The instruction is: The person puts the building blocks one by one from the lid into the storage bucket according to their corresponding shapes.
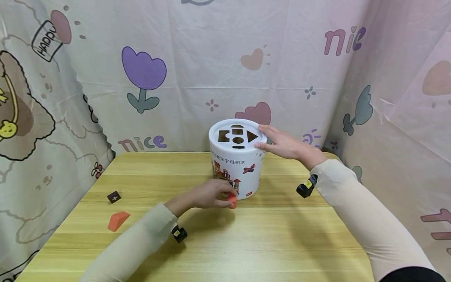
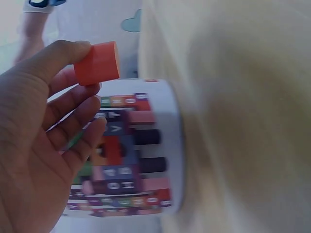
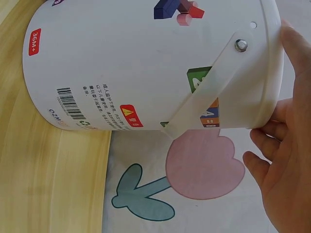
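My left hand (image 1: 211, 194) pinches a small orange-red cylinder block (image 2: 97, 63) between thumb and fingertips, just above the table, in front of a white bucket (image 1: 253, 172). In the left wrist view the other fingers bend loosely beside the bucket's printed wall. The bucket stands upright, and its white lid (image 1: 214, 128) has several shaped holes, among them a triangle and a round one. My right hand (image 1: 283, 144) rests on the lid's right edge, with thumb and forefinger over the rim. In the right wrist view its other fingers are at the rim, partly hidden.
At the table's left lie a dark block with a white plus sign (image 1: 114, 197) and an orange-red wedge-like block (image 1: 118, 221). A pale strap handle (image 3: 209, 85) hangs on the bucket's side. Behind the wooden table (image 1: 267, 239) hangs a patterned cloth (image 1: 197, 51).
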`<state>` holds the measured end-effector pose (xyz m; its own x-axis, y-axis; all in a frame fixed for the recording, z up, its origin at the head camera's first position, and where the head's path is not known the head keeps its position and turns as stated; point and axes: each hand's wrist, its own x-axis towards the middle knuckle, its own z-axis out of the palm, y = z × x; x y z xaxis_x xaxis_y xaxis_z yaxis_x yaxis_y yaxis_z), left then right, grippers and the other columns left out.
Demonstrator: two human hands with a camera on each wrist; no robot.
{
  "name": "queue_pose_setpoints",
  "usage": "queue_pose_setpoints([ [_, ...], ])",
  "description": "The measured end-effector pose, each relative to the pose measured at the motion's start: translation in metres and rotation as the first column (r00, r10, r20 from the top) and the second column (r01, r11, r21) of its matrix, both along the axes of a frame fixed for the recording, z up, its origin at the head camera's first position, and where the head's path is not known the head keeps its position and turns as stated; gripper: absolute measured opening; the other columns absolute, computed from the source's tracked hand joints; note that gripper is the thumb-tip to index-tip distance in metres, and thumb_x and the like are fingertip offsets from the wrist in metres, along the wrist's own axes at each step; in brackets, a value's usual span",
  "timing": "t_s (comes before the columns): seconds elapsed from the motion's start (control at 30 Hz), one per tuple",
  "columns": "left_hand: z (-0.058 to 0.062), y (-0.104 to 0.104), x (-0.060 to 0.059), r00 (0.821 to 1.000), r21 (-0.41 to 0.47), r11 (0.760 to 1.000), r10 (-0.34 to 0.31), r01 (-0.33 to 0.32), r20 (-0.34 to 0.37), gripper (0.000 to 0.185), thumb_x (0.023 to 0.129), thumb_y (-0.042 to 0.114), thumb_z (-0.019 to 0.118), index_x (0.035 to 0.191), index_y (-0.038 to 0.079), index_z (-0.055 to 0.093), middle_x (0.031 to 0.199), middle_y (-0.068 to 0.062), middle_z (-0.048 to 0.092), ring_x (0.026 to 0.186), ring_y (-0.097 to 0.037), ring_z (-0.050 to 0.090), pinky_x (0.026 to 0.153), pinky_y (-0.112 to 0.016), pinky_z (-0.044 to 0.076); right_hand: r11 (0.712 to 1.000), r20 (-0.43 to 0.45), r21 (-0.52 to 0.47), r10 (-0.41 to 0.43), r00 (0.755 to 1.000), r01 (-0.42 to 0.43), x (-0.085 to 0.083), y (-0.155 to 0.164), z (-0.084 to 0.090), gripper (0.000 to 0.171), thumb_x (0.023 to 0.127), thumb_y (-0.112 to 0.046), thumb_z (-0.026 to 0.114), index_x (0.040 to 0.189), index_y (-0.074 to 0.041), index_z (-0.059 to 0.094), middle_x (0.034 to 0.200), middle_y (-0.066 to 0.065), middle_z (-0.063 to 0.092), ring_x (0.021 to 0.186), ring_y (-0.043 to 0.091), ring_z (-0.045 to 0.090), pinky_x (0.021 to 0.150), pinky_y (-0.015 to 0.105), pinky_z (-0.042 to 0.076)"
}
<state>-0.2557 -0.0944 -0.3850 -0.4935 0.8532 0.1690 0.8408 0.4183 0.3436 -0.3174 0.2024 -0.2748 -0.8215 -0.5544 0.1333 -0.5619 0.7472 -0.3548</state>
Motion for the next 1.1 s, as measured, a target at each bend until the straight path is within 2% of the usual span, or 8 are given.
queue_pose_setpoints([
  [0.13, 0.017, -0.001, 0.002, 0.998, 0.030, 0.999, -0.015, 0.017, -0.062, 0.025, 0.090, 0.029, 0.072, 0.111, 0.015, 0.070, 0.101, 0.008, 0.063, 0.095, -0.010, 0.059, 0.087, -0.026, 0.051, 1.000, 0.012, 0.023, -0.008, 1.000, 0.007, 0.000, -0.001, 0.003, 0.087, 0.095, -0.064, 0.044, 0.157, -0.008, 0.018, 0.162, 0.012, 0.016, 0.144, 0.037, 0.021, 0.115, 0.055, 0.022],
  [0.23, 0.031, -0.002, 0.005, 0.997, 0.033, 0.999, 0.001, 0.001, -0.081, 0.024, 0.090, 0.028, 0.072, 0.110, 0.015, 0.070, 0.101, 0.006, 0.063, 0.094, -0.014, 0.059, 0.086, -0.027, 0.051, 0.999, 0.023, 0.042, -0.012, 1.000, 0.011, 0.001, -0.001, 0.006, 0.088, 0.095, -0.064, 0.043, 0.157, -0.008, 0.017, 0.162, 0.011, 0.015, 0.145, 0.036, 0.020, 0.115, 0.055, 0.022],
  [0.37, 0.052, -0.004, 0.006, 0.997, 0.041, 0.999, 0.018, -0.015, -0.081, 0.024, 0.090, 0.028, 0.072, 0.109, 0.014, 0.070, 0.104, 0.004, 0.063, 0.095, -0.014, 0.059, 0.086, -0.029, 0.052, 0.998, 0.040, 0.064, -0.019, 0.999, 0.016, 0.001, -0.001, 0.008, 0.089, 0.094, -0.066, 0.042, 0.157, -0.010, 0.014, 0.163, 0.008, 0.011, 0.145, 0.036, 0.019, 0.115, 0.056, 0.021],
  [0.53, 0.079, -0.005, 0.005, 0.996, 0.079, 0.997, -0.010, 0.017, -0.086, 0.025, 0.091, 0.027, 0.072, 0.110, 0.011, 0.069, 0.105, 0.003, 0.064, 0.098, -0.011, 0.058, 0.088, -0.031, 0.054, 0.996, 0.061, 0.081, -0.033, 0.998, 0.028, 0.001, -0.001, 0.009, 0.091, 0.093, -0.069, 0.040, 0.158, -0.013, 0.011, 0.164, 0.005, 0.008, 0.146, 0.035, 0.016, 0.115, 0.057, 0.020],
  [0.77, 0.111, -0.005, 0.000, 0.982, 0.160, 0.986, -0.020, 0.050, -0.187, 0.023, 0.089, 0.025, 0.074, 0.107, 0.011, 0.070, 0.102, 0.003, 0.066, 0.094, -0.014, 0.060, 0.084, -0.033, 0.055, 0.995, 0.073, 0.087, -0.051, 0.996, 0.044, 0.001, -0.001, 0.011, 0.094, 0.092, -0.071, 0.042, 0.158, -0.013, 0.011, 0.164, 0.005, 0.007, 0.146, 0.035, 0.016, 0.115, 0.057, 0.021],
  [0.9, 0.124, -0.004, -0.003, 0.974, 0.172, 0.985, 0.015, 0.025, -0.226, 0.021, 0.089, 0.023, 0.074, 0.105, 0.010, 0.071, 0.099, 0.002, 0.067, 0.092, -0.015, 0.061, 0.083, -0.032, 0.054, 0.995, 0.062, 0.087, -0.050, 0.997, 0.045, 0.001, -0.002, 0.013, 0.095, 0.091, -0.071, 0.044, 0.157, -0.010, 0.016, 0.163, 0.007, 0.011, 0.145, 0.036, 0.020, 0.114, 0.056, 0.024],
  [1.1, 0.141, 0.000, -0.012, 0.972, 0.153, 0.987, 0.085, -0.052, -0.218, 0.022, 0.089, 0.026, 0.073, 0.106, 0.012, 0.071, 0.101, 0.004, 0.067, 0.096, -0.013, 0.060, 0.088, -0.032, 0.051, 0.995, 0.036, 0.088, -0.046, 0.998, 0.042, 0.001, -0.005, 0.016, 0.094, 0.090, -0.070, 0.048, 0.155, -0.006, 0.026, 0.161, 0.010, 0.020, 0.141, 0.037, 0.028, 0.113, 0.055, 0.028],
])
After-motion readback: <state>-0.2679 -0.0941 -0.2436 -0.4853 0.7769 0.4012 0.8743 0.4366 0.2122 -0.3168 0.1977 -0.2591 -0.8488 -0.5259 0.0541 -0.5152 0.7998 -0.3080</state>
